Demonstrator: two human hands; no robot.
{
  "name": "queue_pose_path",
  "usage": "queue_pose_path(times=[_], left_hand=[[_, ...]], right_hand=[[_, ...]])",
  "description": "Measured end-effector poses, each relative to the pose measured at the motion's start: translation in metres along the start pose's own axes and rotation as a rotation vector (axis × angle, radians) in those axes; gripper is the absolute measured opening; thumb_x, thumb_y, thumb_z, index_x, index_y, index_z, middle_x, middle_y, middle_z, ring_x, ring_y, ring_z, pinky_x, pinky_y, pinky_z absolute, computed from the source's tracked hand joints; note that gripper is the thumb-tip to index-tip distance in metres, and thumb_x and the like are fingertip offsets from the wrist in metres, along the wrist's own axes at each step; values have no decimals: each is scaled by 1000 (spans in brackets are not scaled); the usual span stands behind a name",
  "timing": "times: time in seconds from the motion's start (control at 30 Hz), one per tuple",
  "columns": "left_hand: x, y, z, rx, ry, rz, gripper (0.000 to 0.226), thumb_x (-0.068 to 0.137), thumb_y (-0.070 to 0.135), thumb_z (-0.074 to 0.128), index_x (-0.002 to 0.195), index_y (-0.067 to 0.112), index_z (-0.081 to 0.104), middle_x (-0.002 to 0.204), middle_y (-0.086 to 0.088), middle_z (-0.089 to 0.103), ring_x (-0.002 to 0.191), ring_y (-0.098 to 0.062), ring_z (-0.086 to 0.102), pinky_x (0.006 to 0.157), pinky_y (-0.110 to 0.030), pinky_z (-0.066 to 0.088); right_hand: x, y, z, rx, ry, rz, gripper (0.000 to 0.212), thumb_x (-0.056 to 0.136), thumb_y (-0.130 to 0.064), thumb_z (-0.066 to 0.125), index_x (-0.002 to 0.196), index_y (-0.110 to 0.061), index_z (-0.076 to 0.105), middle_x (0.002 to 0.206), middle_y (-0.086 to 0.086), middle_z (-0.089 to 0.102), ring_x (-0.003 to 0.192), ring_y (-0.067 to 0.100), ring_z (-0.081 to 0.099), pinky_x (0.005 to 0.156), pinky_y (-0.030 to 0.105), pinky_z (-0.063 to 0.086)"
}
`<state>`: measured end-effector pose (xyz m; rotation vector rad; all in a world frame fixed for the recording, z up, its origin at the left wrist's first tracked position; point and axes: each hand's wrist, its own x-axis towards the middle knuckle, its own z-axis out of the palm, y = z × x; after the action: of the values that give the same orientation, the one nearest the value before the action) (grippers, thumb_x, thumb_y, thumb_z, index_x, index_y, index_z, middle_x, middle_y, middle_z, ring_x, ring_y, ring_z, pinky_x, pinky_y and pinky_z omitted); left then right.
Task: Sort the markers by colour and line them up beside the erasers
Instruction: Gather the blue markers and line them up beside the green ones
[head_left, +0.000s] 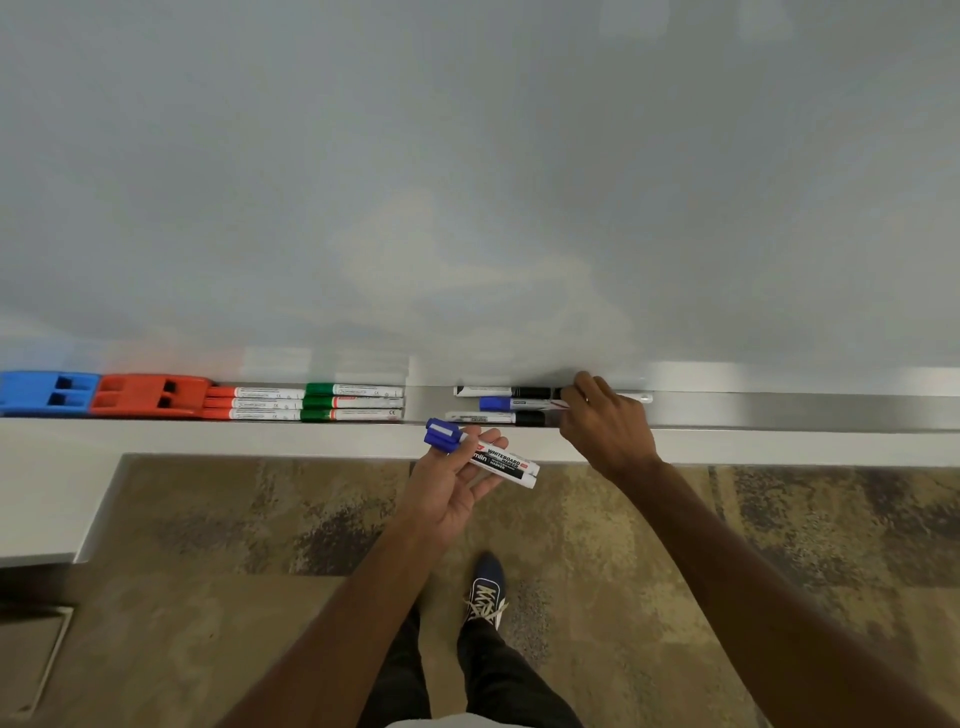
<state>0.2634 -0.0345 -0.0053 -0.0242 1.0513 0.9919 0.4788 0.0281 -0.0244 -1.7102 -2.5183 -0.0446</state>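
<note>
Loosely cradled in the left hand (457, 483), two blue markers (480, 453) lie across half-open fingers below the tray (779, 410); they could roll off if the palm tips. On the tray, the right hand (605, 423) closes its fingertips on the end of a third blue marker (519, 404) lying between two black markers (506, 391). Dragging it out could nudge those neighbours over the lip. Red markers (254, 403) and green markers (353, 402) already sit grouped beside the orange eraser (150, 396) and blue eraser (47, 393).
</note>
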Motion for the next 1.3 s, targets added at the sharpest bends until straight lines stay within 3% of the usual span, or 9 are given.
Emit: queue_pose_path(times=[0.17, 0.27, 0.4, 0.53, 0.7, 0.83, 0.97, 1.13, 1.3], left_hand=[[3, -1, 2, -9, 4, -12, 26, 97, 5, 54, 122, 1, 52, 120, -22, 68, 114, -36, 64, 86, -51, 57], [2, -2, 4, -9, -12, -15, 29, 96, 5, 55, 124, 1, 51, 118, -23, 68, 111, -36, 66, 87, -51, 57], [1, -3, 3, 10, -30, 15, 35, 96, 5, 55, 129, -1, 49, 123, -27, 63, 112, -37, 65, 85, -46, 58], [0, -1, -3, 24, -73, 44, 25, 96, 6, 53, 118, -4, 54, 115, -26, 66, 103, -35, 69, 84, -45, 59], [1, 2, -9, 3, 7, 73, 18, 94, 2, 56, 112, -2, 55, 105, -22, 70, 95, -33, 72, 74, -44, 61], [2, 11, -17, -10, 102, 109, 22, 92, 3, 60, 112, -3, 55, 104, -23, 71, 93, -34, 72, 70, -43, 62], [1, 18, -30, -37, 149, 121, 36, 91, 4, 61, 125, -5, 51, 120, -27, 65, 106, -39, 67, 85, -50, 58], [-7, 23, -36, -60, 125, 121, 15, 93, 4, 58, 108, -1, 58, 116, -26, 67, 98, -36, 71, 80, -47, 60], [-11, 26, -42, -65, 145, 116, 37, 91, 5, 60, 126, -4, 51, 119, -27, 66, 97, -36, 71, 77, -45, 61]], right_hand=[[-15, -6, -6, 226, 77, 101, 17, 78, -23, 70, 90, -14, 61, 91, -1, 57, 72, 18, 57, 46, 26, 38], [-22, -20, -12, 458, -18, 178, 15, 80, -28, 70, 90, -23, 60, 91, -10, 56, 68, 7, 51, 52, 25, 38], [-25, -38, -21, 784, -190, 235, 10, 83, -25, 71, 88, -22, 62, 87, -12, 66, 68, 5, 60, 56, 25, 49], [-25, -46, -25, 823, -246, 180, 7, 85, -22, 69, 90, -21, 65, 83, -14, 68, 64, 6, 61, 55, 20, 47], [-19, -52, -20, 824, -279, 95, 13, 83, -32, 64, 91, -23, 67, 86, -11, 66, 71, 8, 61, 64, 37, 54], [-8, -48, -5, 560, -128, 66, 37, 91, -37, 63, 120, -16, 62, 115, -1, 62, 102, 15, 58, 83, 35, 52], [6, -56, 11, 186, -178, -68, 68, 91, -39, 63, 145, -5, 40, 144, 12, 47, 133, 30, 43, 108, 48, 37], [17, -67, 29, -81, -157, -161, 60, 93, -43, 55, 134, -1, 45, 128, 16, 51, 114, 34, 49, 92, 47, 42], [23, -68, 38, -177, -151, -218, 37, 95, -38, 56, 114, -6, 52, 110, 11, 55, 96, 30, 51, 83, 43, 40]])
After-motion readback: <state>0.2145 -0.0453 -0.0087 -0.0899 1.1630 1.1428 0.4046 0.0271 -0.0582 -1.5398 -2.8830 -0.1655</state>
